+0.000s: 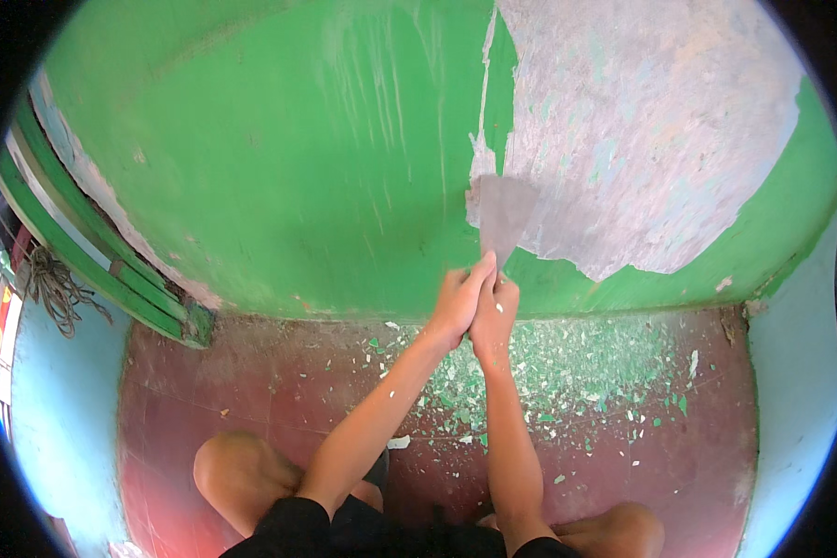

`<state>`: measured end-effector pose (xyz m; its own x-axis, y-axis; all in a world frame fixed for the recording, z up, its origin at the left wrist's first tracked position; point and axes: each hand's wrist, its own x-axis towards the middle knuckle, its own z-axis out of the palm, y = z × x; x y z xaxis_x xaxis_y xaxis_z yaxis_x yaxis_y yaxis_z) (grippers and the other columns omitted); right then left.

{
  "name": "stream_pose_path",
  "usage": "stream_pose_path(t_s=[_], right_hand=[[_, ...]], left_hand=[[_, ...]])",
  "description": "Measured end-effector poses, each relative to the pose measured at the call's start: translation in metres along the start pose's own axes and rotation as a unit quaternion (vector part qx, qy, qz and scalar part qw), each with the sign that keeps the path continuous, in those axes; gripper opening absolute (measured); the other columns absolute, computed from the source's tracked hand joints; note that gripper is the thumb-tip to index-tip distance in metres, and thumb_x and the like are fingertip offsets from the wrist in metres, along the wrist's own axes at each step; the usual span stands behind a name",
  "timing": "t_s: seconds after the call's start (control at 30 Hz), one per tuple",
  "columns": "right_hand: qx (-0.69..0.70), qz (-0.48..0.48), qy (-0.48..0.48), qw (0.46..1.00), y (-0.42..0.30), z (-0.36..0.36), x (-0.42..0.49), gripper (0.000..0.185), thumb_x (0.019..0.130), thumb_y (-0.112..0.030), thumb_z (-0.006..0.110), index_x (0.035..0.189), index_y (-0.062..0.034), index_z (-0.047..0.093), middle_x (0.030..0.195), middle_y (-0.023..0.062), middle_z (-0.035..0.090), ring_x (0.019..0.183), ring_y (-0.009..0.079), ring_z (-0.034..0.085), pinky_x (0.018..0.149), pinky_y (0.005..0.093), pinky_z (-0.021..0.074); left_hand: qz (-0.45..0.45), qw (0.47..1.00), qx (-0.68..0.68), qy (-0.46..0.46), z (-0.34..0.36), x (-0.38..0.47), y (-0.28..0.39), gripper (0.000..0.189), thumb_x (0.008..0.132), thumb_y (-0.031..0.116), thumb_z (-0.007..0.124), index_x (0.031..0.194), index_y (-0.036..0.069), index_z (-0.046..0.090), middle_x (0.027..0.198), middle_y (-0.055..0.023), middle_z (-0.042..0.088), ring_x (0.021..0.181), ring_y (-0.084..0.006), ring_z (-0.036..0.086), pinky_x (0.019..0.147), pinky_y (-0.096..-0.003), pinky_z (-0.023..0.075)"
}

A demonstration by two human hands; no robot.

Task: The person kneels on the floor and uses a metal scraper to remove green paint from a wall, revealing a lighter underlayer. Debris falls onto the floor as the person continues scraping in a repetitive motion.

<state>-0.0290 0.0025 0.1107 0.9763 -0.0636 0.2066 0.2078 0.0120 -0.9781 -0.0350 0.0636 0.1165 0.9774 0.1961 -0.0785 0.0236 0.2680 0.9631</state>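
Both of my hands are closed together around the handle of a wide metal scraper (506,213), with my left hand (458,300) beside my right hand (495,317). The blade points up and lies at the wall, across the lower left edge of a large bare plaster patch (642,139). Green paint (286,174) covers the wall to the left of the patch and below it. A narrow strip of green paint stands between the patch and a thin scraped line. My fingers hide most of the handle. Small paint flakes stick to my hands and forearms.
Green and white paint chips (579,376) are strewn over the red tiled floor (202,390) below the wall. At the left are a green wooden frame (153,307) and a bundle of cord (56,286). Light blue walls (795,418) flank the floor. My bent knees are near the bottom.
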Motion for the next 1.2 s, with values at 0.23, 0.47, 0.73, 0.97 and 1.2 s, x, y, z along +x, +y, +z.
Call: stream_pose_path(t_s=[0.23, 0.47, 0.73, 0.97, 1.2], right_hand=[[0.025, 0.002, -0.003, 1.0, -0.002, -0.01, 0.018, 0.042, 0.096, -0.025, 0.045, 0.067, 0.0047, 0.047, 0.053, 0.0047, 0.041, 0.055, 0.0094, 0.035, 0.048, 0.0334, 0.0303], [0.004, 0.034, 0.006, 0.999, 0.012, -0.025, 0.019, 0.043, 0.096, -0.025, 0.045, 0.066, 0.0054, 0.048, 0.053, 0.0055, 0.043, 0.054, 0.0097, 0.036, 0.047, 0.034, 0.0303], [-0.003, 0.038, -0.027, 0.999, 0.005, -0.029, 0.026, 0.045, 0.095, -0.027, 0.047, 0.067, 0.0075, 0.049, 0.052, 0.0094, 0.045, 0.052, 0.0118, 0.04, 0.048, 0.0354, 0.0322], [-0.027, 0.006, -0.034, 0.999, 0.005, -0.037, 0.031, 0.044, 0.094, -0.029, 0.047, 0.072, 0.0088, 0.054, 0.056, 0.0149, 0.051, 0.053, 0.0153, 0.044, 0.05, 0.0361, 0.0363], [-0.116, -0.038, -0.019, 0.992, 0.006, -0.039, 0.034, 0.044, 0.092, -0.03, 0.047, 0.076, 0.0098, 0.057, 0.065, 0.0244, 0.058, 0.059, 0.034, 0.057, 0.057, 0.0421, 0.0416]], left_hand=[[0.001, 0.997, -0.03, -0.065, 0.014, 0.009, 0.02, 0.041, 0.091, 0.043, 0.052, 0.072, 0.007, 0.056, 0.067, 0.0014, 0.052, 0.061, -0.0072, 0.047, 0.056, -0.0245, 0.0373], [0.006, 1.0, -0.02, 0.001, 0.03, 0.004, -0.004, 0.042, 0.091, 0.044, 0.052, 0.072, 0.007, 0.056, 0.069, 0.0014, 0.051, 0.065, -0.0078, 0.047, 0.058, -0.0254, 0.0382], [0.001, 0.999, -0.05, -0.013, 0.028, 0.015, -0.008, 0.038, 0.091, 0.045, 0.053, 0.076, 0.01, 0.053, 0.071, 0.0024, 0.046, 0.066, -0.0084, 0.044, 0.058, -0.0264, 0.0356], [0.004, 0.998, -0.06, 0.006, 0.038, 0.018, -0.009, 0.04, 0.091, 0.044, 0.052, 0.071, 0.009, 0.051, 0.071, 0.003, 0.044, 0.068, -0.0075, 0.041, 0.06, -0.0265, 0.0362], [0.004, 0.996, -0.088, 0.002, 0.038, 0.027, -0.023, 0.042, 0.089, 0.05, 0.052, 0.083, 0.009, 0.056, 0.074, -0.0002, 0.051, 0.072, -0.0113, 0.051, 0.066, -0.028, 0.0431]])
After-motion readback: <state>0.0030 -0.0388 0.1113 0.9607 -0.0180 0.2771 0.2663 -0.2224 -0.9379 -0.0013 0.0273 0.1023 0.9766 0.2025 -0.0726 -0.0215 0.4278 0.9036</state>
